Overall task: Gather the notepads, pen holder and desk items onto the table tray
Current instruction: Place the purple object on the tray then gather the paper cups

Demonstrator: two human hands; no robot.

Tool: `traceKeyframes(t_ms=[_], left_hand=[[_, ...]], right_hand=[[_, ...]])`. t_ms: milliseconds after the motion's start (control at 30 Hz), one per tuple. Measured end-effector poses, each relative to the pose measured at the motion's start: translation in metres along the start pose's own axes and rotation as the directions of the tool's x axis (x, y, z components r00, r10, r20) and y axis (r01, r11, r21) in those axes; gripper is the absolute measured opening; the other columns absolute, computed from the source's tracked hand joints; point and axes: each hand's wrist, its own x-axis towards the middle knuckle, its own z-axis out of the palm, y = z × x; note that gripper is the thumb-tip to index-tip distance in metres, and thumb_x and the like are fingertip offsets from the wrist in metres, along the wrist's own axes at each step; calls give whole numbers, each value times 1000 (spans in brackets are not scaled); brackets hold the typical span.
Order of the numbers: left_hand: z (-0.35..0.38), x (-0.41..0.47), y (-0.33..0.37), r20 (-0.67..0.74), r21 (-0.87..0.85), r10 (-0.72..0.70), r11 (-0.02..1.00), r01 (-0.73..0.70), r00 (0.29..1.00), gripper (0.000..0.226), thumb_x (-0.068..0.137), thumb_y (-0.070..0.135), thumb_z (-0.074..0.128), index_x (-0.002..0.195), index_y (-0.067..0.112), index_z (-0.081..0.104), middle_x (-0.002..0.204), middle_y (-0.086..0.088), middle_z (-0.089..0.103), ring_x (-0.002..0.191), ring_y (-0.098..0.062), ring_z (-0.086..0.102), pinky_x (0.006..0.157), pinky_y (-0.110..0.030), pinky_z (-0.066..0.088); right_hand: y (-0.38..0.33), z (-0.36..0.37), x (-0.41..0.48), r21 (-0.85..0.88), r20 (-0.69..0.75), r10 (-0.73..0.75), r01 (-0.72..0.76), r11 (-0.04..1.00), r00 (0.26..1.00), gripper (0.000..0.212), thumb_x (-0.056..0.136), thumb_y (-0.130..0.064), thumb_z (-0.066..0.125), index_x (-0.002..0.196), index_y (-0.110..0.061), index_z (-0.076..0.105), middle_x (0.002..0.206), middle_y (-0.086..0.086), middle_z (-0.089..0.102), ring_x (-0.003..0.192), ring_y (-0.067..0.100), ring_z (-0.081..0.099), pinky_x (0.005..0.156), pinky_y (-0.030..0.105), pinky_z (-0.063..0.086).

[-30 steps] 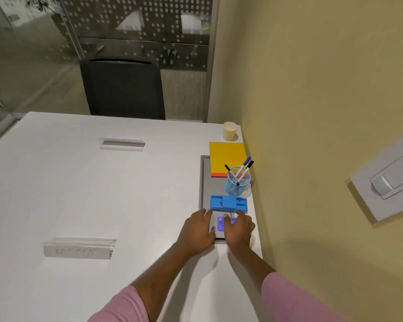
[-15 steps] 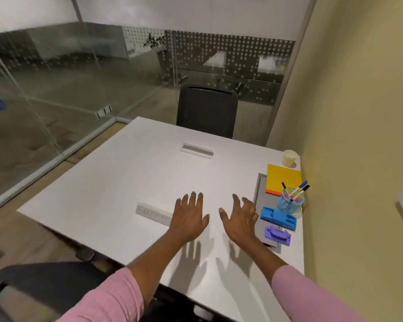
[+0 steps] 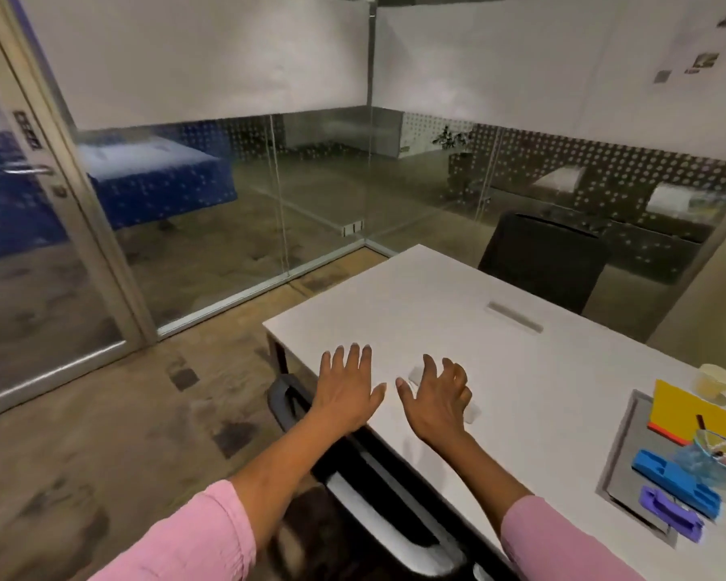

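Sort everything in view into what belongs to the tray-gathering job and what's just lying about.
Job, all on the tray: grey tray; yellow notepad; pen holder with pens; blue organiser; purple desk item.

Lying about: paper cup beside the notepad; white name plate by the right hand; black chair across the table.

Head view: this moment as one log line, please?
left hand: open; right hand: open; tray: yellow notepad, pen holder, blue organiser, purple organiser; paper cup: off tray

Left hand (image 3: 344, 392) flat with fingers spread, right hand (image 3: 436, 396) fingers loosely splayed, both arms outstretched
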Motion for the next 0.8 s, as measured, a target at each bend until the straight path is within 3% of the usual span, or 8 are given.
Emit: traceKeyframes(t_ms=[300,467,800], left_hand=[[-45,-89,-168,-102,9,-291,956,293,951,76,88,59,29,147,11,24,151,-15,33,138,-36,28,114,-54,16],[-56,-109,-234,-113,19,-411,909,416,905,77,90,59,29,149,11,19,154,-15,28,141,-36,24,116,-55,14],[-50,-91,-358,-127,57,-478,871,488,869,78,93,58,25,151,12,4,159,-14,15,145,-35,15,117,-53,9]], right_hand=[[-162,50,-30,-9,83,-269,271,963,959,74,88,-65,36,145,-19,28,151,19,28,138,38,19,107,53,26],[-231,71,-30,-16,112,-396,400,917,912,75,85,-67,35,144,-19,30,149,17,33,138,38,23,105,54,30],[-358,140,19,-13,120,-541,547,837,832,81,83,-70,29,144,-17,31,145,21,34,134,40,27,104,55,32]])
